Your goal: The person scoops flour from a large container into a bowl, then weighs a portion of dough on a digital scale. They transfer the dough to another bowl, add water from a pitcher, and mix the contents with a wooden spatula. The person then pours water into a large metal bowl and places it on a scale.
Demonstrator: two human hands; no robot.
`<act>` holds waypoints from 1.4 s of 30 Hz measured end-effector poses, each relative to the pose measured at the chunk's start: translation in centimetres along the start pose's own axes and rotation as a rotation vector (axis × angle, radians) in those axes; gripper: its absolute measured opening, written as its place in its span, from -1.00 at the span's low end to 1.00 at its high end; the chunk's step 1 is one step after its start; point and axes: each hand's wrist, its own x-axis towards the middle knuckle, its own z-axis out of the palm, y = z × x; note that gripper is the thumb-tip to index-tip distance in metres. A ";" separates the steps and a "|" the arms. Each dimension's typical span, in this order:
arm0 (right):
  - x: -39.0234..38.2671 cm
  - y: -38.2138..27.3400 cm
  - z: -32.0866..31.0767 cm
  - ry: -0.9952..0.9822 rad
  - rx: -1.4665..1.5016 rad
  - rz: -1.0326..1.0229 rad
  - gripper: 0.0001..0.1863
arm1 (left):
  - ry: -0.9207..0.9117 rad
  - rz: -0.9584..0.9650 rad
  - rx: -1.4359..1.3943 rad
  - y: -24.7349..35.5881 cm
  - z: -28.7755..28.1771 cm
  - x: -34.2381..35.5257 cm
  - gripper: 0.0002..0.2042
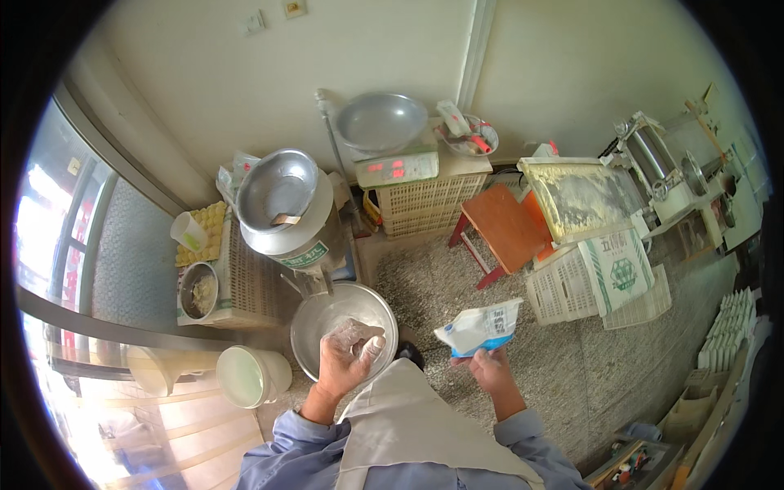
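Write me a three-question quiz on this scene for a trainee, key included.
1. Which hand holds the crumpled white-and-blue packet?
2. True or false: in this view, the bare left hand overlaps the large round silver metal basin.
3. Fill in: the round white plastic bucket stands on the person's ____ side.

Key: 1. The right hand. 2. True. 3. Left.

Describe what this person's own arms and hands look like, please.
Both forearms are in loose blue-grey sleeves that end short of the wrists. The left hand and right hand are bare, with no gloves; white powder dusts the left one's fingers. A pale apron covers the front.
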 end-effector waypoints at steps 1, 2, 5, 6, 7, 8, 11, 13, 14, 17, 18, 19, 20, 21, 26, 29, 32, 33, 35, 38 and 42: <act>1.5 -0.8 -0.6 0.015 -0.027 -0.003 -0.44 | 0.016 -0.017 0.012 -0.6 0.4 1.2 -0.82; 3.2 -1.6 -1.2 0.013 -0.025 -0.014 -0.44 | 0.035 -0.033 0.022 -1.2 0.8 2.5 -0.83; 9.3 -3.9 -2.5 0.051 -0.084 -0.053 -0.48 | 0.079 -0.052 0.042 -3.1 1.1 6.9 -0.86; 11.7 -4.7 -2.8 0.068 -0.115 -0.056 -0.50 | 0.094 -0.076 0.047 -3.6 1.1 8.4 -0.86; 14.0 -5.5 -2.9 0.082 -0.145 -0.061 -0.52 | 0.161 -0.053 0.045 -4.1 1.1 9.9 -0.87; 16.0 -6.2 -2.9 0.096 -0.170 -0.067 -0.53 | 0.174 -0.065 0.030 -4.4 0.8 11.0 -0.87; 23.0 -8.4 -2.6 0.054 -0.207 -0.088 -0.58 | 0.229 -0.085 0.054 -5.4 -0.8 14.9 -0.89; 27.3 -9.4 -2.5 0.109 -0.178 -0.125 -0.60 | 0.291 -0.071 0.095 -6.0 -1.4 16.8 -0.90; 29.4 -9.9 -2.5 0.140 -0.172 -0.120 -0.60 | 0.318 -0.072 0.135 -6.3 -1.7 17.6 -0.90; 35.7 -12.0 -3.0 0.147 -0.207 -0.119 -0.62 | 0.390 -0.179 0.144 -6.8 -2.2 18.8 -0.91; 37.8 -12.7 -3.2 0.136 -0.243 -0.111 -0.63 | 0.423 -0.214 0.137 -7.0 -2.1 19.2 -0.91; 40.1 -13.2 -3.3 0.122 -0.279 -0.104 -0.64 | 0.460 -0.251 0.118 -7.1 -1.8 19.6 -0.91; 42.3 -13.6 -3.4 0.115 -0.292 -0.120 -0.64 | 0.502 -0.258 0.128 -7.3 -1.6 20.1 -0.91; 44.5 -14.1 -3.6 0.106 -0.305 -0.131 -0.65 | 0.542 -0.271 0.138 -7.6 -1.4 20.5 -0.91; 55.6 -15.4 -4.7 0.010 -0.418 -0.109 -0.68 | 0.772 -0.365 0.180 -10.3 1.2 22.2 -0.87; 61.7 -16.1 -4.8 -0.048 -0.538 -0.061 -0.73 | 0.835 -0.630 0.285 -12.9 3.3 22.4 -0.81; 66.2 -16.5 -4.3 -0.097 -0.706 -0.104 -0.77 | 0.944 -0.841 0.272 -15.6 6.6 21.1 -0.79; 67.5 -16.7 -4.1 -0.138 -0.769 -0.111 -0.77 | 0.975 -0.897 0.245 -16.4 7.8 20.3 -0.79; 70.2 -16.9 -3.6 -0.209 -0.958 -0.193 -0.70 | 1.013 -0.997 0.235 -18.0 10.2 18.1 -0.76; 73.4 -17.2 -2.5 -0.222 -1.139 -0.256 -0.67 | 0.964 -1.154 0.313 -20.2 13.3 14.2 -0.70; 75.9 -17.4 -0.5 -0.253 -1.262 -0.681 -0.63 | 0.887 -1.350 0.352 -22.0 18.0 8.2 -0.65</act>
